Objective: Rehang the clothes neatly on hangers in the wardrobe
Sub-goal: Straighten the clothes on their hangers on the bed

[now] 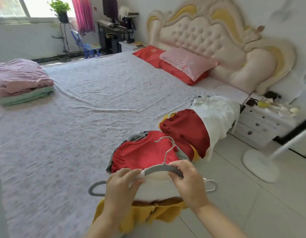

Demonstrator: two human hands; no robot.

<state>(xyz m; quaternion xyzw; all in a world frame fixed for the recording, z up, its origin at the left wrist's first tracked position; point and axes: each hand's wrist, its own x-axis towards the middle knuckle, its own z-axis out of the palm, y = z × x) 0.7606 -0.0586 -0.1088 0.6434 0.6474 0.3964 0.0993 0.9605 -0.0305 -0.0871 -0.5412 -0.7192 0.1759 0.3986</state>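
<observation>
A white garment [157, 188] lies at the bed's near edge with a grey hanger [160, 168] in its neck. My left hand [122, 185] pinches the garment's left shoulder at the hanger's end. My right hand [187, 181] grips the hanger's right arm. Under it lies a yellow knit garment [148, 213]. Behind are a red top [145, 155], a dark red garment [186, 129] and a white garment [217, 114], draped along the bed's edge. A second grey hanger [95, 188] and a white hanger [211, 185] lie beside my hands.
The bed [83, 103] stretches to the left, with folded pink and green bedding [20, 81] at its far left and pillows [181, 66] at the headboard. A white nightstand [262, 124] and a fan's base [260, 164] stand on the tiled floor to the right.
</observation>
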